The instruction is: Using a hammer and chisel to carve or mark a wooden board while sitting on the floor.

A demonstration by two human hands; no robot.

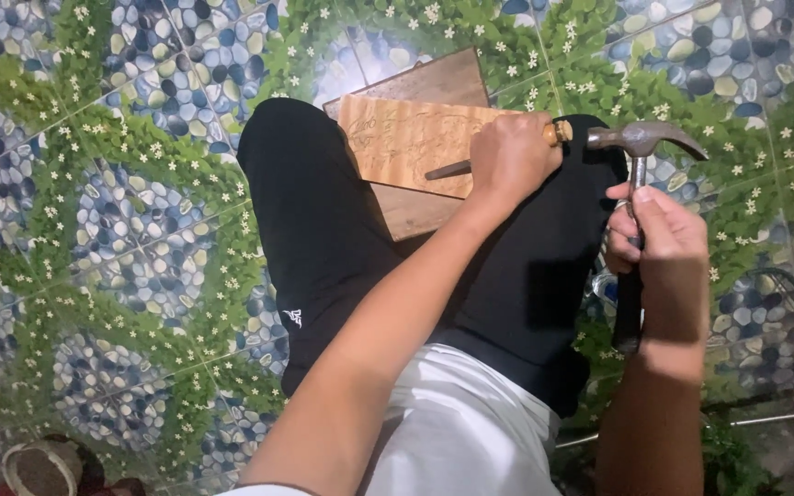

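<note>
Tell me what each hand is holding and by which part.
The left hand grips a chisel by its wooden handle. The right hand holds a claw hammer high on its shaft, just below the head.

Light tan carved wooden board [411,138], black trousers [323,220], white shirt [457,427], blue-pebble, green-leaf, white-flower patterned floor tiles [121,184]

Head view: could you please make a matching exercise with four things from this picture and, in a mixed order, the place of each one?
Things:
1. chisel
2. hammer
3. light wooden board
4. darker board

Places:
A. under the light board
B. in the right hand
C. in the left hand
D. on the lap, under the chisel tip

Pairs: 1-C, 2-B, 3-D, 4-A
</note>
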